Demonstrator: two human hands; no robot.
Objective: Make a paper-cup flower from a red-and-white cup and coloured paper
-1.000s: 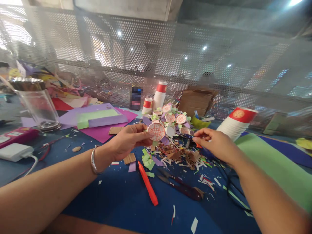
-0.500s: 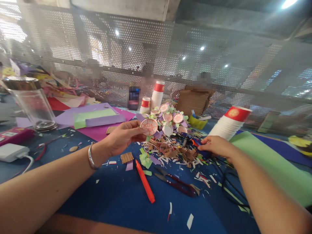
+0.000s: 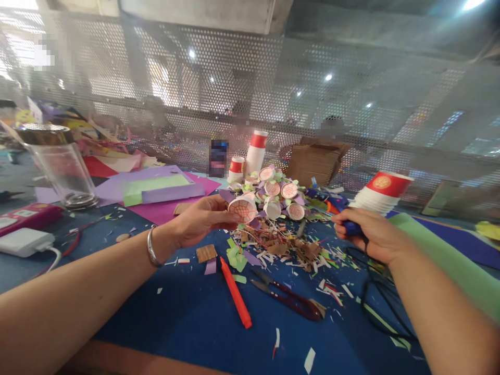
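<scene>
My left hand (image 3: 203,217) pinches the cut-off base of a paper cup (image 3: 242,210), its face drawn with an orange-red grid. Behind it rises a heap of similar cup bases (image 3: 289,190) with green and purple paper bits. My right hand (image 3: 371,234) is closed round the blue handle of a corded glue gun (image 3: 353,227), its orange front part pointing toward the heap's right side. On the table in front lie a red marker (image 3: 236,294) and dark-handled thread snips (image 3: 287,297).
Paper scraps (image 3: 285,242) litter the middle. Stacked paper cups (image 3: 255,151) stand behind the heap, more cups (image 3: 383,192) lean at right. A glass jar (image 3: 64,172), white adapter (image 3: 27,242) and purple paper (image 3: 113,188) are at left. Black cord (image 3: 365,291) loops beside green paper (image 3: 449,260).
My right hand has drawn the glue gun rightward, away from the heap. The cup base in my left hand has tilted, showing more of its side wall. The view has shifted slightly.
</scene>
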